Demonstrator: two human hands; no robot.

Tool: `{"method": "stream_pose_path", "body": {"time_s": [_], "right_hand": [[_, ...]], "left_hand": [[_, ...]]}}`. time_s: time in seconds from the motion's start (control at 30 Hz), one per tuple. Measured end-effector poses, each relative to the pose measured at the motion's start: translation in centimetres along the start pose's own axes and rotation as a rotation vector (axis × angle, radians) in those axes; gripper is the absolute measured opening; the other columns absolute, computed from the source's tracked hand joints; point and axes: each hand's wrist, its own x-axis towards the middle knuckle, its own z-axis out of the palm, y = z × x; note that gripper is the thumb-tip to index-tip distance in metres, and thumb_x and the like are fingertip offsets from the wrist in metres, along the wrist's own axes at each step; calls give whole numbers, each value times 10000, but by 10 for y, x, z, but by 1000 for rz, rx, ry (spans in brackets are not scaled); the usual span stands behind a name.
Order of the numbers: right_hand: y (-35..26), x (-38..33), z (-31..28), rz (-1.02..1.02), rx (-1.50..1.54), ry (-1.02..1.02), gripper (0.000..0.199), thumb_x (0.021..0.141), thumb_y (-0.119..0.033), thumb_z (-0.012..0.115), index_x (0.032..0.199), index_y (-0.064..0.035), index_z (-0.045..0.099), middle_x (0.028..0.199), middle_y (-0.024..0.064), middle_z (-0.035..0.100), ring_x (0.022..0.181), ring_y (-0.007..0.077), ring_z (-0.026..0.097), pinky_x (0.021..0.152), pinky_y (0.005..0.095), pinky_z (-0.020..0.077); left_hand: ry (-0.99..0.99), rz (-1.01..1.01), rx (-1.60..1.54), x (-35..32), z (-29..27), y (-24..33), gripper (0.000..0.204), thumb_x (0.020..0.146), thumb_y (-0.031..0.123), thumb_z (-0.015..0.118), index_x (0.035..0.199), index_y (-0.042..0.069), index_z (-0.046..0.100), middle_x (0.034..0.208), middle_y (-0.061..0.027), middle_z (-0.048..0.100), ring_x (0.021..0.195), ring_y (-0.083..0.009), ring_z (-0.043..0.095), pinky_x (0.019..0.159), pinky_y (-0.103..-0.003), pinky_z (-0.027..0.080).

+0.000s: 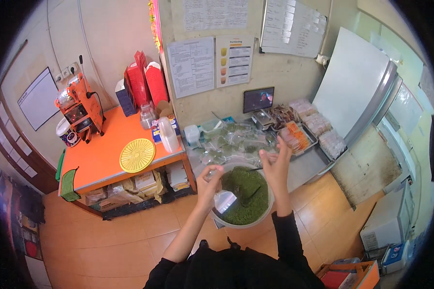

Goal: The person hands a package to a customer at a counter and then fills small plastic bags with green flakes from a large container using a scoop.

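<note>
A: State of the hands?
B: Apart. The left hand (209, 185) is clamped on a small clear bag (225, 201) over the left side of the bowl (271, 202). The right hand (277, 164) is raised near the right rim, thumb and fingers spread.
A: Location of the green mix (250, 190)?
B: Inside the bowl. Filled bags (236, 137) lie beyond, on the table (301, 171).

bright light throws glare on the floor (318, 217); edges bend.

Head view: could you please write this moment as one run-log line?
left hand: holding clear bag over bowl; right hand: raised, thumb and finger apart; bowl: green powder; behind: small bags
</note>
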Motion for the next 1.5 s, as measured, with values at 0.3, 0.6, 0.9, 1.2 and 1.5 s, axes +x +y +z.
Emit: {"method": "stream_pose_path", "body": {"time_s": [0.3,0.6,0.9,1.2,1.5], "right_hand": [[-40,-77,-6,178,56,-509,197,802,-148,731,889,-8,623,744,106,599,583,184,592,534,298,464],[-40,-58,-9,-206,7,-82,46,842,-70,678,841,-24,672,724,108,626,541,250,575,511,314,452],[-29,-42,-32,34,-30,-371,328,884,-166,671,645,-7,512,546,83,464,469,133,445,451,314,329],[-16,-49,-54,489,661,-886,76,906,-73,616,945,-10,600,848,10,628,707,61,536,619,221,428],[-24,-50,-56,244,126,-681,86,802,-45,704,786,-4,631,598,33,577,523,64,488,495,250,392]], "left_hand": [[170,37,-399,4,18,-10,338,950,264,603,693,140,423,486,75,235,395,-48,203,395,-253,172],[155,29,-431,13,14,-7,325,940,275,619,691,131,469,484,84,276,406,-42,235,403,-250,191],[-381,39,515,1,21,-1,139,883,169,684,926,37,696,711,53,624,567,-3,469,486,-199,329],[-326,380,607,11,6,-24,115,930,117,610,930,2,611,697,35,581,563,-31,481,485,-221,346],[-278,370,885,-22,35,8,179,907,231,647,943,61,604,450,1,369,441,-49,332,437,-262,257]]}}
